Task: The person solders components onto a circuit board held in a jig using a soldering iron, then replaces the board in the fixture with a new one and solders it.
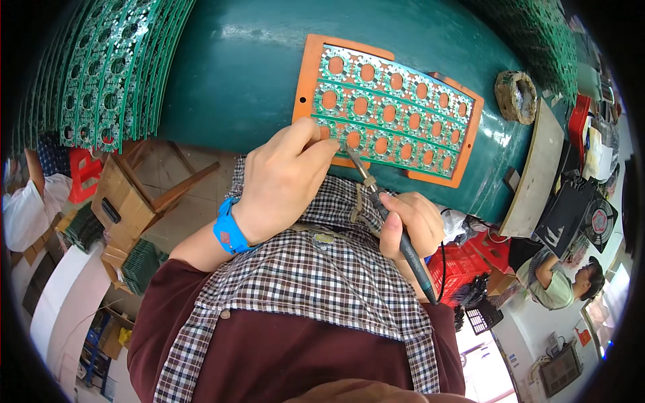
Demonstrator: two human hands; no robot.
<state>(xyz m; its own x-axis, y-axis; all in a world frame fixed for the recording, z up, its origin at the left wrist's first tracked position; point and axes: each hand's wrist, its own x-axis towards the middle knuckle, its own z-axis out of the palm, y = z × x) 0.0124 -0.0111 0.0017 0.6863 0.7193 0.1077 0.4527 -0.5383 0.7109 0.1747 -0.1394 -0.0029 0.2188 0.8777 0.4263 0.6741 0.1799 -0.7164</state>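
Observation:
My right hand [411, 225] is wrapped round the dark grip of a soldering iron [418, 269]. Its tip points up and left, at the lower row of a green circuit board panel [374, 109]. The panel carries rows of ring-shaped sections with round holes and lies in an orange tray fixture [309, 70]. At the panel's lower left, my left hand [285, 171] has thumb and index finger pinched close beside the iron's tip. Whatever those fingers hold is too small or hidden to make out. A blue band sits on my left wrist.
Stacked green circuit panels [101, 74] stand at the left of the green tabletop [228, 74], and more panels [537, 40] at the far right. A ring-shaped roll [516, 97] rests right of the tray. Red crates [457, 269] are below right; another person [557, 279] is farther right.

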